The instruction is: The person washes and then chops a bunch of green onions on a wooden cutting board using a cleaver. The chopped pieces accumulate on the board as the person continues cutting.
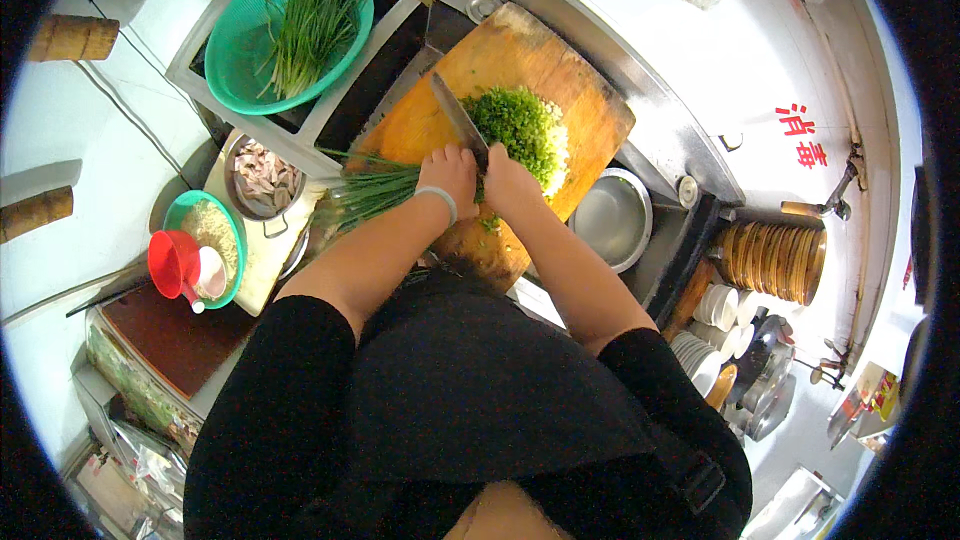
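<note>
My left hand (450, 178) presses on a bundle of green onions (379, 187) lying across the near left part of a wooden cutting board (420, 120). In my right hand (510, 178) is the handle of a kitchen knife (456, 111); its blade points up and to the left, close beside my left fingers. A heap of chopped green onion (517, 127), green with pale bits at its right side, lies on the board just beyond the knife. A few cut bits lie near my right wrist. The handle and part of the bundle are hidden by my hands.
A green plastic basket (225, 60) holding long green onions (307, 22) stands at the upper left. Left are a pot of sliced meat (264, 176), a green bowl (238, 240) and a red ladle (171, 262). Right of the board are a metal basin (611, 217), stacked plates and bowls.
</note>
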A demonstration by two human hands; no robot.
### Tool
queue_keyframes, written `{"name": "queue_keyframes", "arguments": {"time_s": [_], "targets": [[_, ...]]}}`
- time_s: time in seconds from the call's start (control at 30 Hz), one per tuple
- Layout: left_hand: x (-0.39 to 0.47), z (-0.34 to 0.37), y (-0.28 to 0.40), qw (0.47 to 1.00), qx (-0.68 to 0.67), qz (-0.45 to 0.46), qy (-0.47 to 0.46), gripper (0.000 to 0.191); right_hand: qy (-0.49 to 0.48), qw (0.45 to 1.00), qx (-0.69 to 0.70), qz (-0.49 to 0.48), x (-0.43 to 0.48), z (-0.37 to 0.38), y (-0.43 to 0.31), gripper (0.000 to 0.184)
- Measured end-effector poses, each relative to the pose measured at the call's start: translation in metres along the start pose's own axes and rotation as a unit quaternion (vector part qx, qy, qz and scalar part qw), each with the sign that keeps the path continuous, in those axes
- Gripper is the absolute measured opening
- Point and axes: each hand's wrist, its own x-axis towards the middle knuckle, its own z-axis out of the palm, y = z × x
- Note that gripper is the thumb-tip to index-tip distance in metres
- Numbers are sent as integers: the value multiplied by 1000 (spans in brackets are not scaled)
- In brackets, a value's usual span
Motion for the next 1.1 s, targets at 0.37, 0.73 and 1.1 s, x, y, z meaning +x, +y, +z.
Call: {"name": "queue_keyframes", "arguments": {"time_s": [0.37, 0.73, 1.1], "targets": [[-6, -26, 2, 992, 51, -60, 99, 134, 35, 998, 59, -6, -26, 9, 23, 22], [-6, -34, -7, 993, 113, -19, 5, 114, 11, 999, 33, -12, -28, 19, 31, 18], [1, -35, -32, 993, 108, 41, -1, 99, 59, 991, 106, 51, -40, 32, -12, 17]]}}
